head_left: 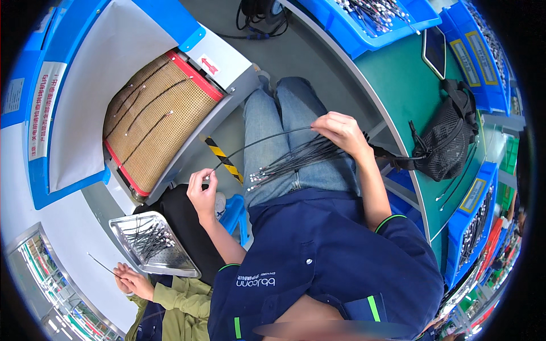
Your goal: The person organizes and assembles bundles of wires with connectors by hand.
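Note:
A thin black cable [259, 141] stretches in a shallow arc between my hands, above my lap. At its lower left end, my left hand [203, 192] pinches it between thumb and fingers. Higher up and to the right, my right hand [340, 132] is closed on the other end. A loose bundle of black cables [296, 162] with small silvery ends lies across my thighs. Its right part passes beneath my right hand and wrist, so I cannot see where it ends there.
Several cables lie on the conveyor's brown mesh belt [153, 111] at left. A metal tray [190, 267] of cables stands beside a co-worker, whose hands [133, 281] hold a thin cable. Right, a green table [392, 79] carries blue bins [369, 42] and a black mesh bag [446, 136].

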{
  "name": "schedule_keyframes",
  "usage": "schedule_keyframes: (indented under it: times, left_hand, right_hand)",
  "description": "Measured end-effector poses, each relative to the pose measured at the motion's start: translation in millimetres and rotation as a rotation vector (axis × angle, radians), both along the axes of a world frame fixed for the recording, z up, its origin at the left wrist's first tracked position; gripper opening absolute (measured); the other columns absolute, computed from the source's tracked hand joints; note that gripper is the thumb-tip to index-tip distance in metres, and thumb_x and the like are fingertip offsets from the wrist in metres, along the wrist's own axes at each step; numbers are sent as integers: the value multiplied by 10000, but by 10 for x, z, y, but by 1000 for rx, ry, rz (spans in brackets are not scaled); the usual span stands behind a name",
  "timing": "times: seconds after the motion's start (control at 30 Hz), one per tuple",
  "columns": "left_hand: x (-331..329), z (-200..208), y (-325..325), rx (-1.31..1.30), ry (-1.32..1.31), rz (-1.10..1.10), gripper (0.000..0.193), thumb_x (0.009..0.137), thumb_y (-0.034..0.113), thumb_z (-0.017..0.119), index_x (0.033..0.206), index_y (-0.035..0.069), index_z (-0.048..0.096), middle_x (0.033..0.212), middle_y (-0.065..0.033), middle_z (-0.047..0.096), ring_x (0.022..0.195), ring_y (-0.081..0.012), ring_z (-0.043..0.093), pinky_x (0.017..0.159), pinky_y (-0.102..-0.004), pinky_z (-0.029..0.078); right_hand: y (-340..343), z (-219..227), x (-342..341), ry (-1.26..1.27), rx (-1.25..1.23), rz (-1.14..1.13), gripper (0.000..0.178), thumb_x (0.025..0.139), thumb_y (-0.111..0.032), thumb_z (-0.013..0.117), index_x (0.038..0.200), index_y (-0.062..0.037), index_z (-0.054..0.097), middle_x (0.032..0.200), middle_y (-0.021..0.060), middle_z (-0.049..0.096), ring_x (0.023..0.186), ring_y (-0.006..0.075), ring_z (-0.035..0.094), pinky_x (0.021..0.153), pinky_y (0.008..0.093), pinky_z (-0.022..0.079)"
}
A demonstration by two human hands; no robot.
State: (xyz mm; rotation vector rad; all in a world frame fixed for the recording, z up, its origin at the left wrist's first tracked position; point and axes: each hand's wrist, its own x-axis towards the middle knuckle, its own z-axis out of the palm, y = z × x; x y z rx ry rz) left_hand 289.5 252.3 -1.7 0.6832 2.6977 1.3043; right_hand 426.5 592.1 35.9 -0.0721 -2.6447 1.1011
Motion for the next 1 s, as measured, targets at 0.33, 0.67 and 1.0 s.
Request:
schedule_keyframes:
  times: [0.33, 0.67, 1.0]
  left_hand:
    - [36, 148, -136, 17, 17, -11, 106, 733, -44, 684, 824, -4, 646, 767, -84, 641, 691, -186, 599, 630, -273, 479]
    - [-18, 289, -320, 15, 61, -25, 113, 755, -53, 683, 853, -13, 644, 773, -66, 633, 672, -133, 581, 631, -246, 478]
    - [-216, 476, -614, 20, 57, 9, 110, 732, -29, 690, 825, 12, 648, 769, -77, 641, 692, -187, 596, 628, -276, 477]
  right_hand:
    - [-71, 127, 21, 6, -47, -34, 78, 751, -79, 729, 794, -40, 677, 714, 45, 642, 627, 178, 602, 570, 287, 468]
    - [-196, 338, -12, -71, -89, 50, 105, 788, -119, 709, 809, -35, 651, 721, 60, 620, 654, 208, 594, 583, 320, 472]
    - [-549, 512, -188, -63, -98, 10, 111, 774, -100, 720, 797, -24, 642, 684, 65, 600, 629, 203, 593, 568, 305, 464]
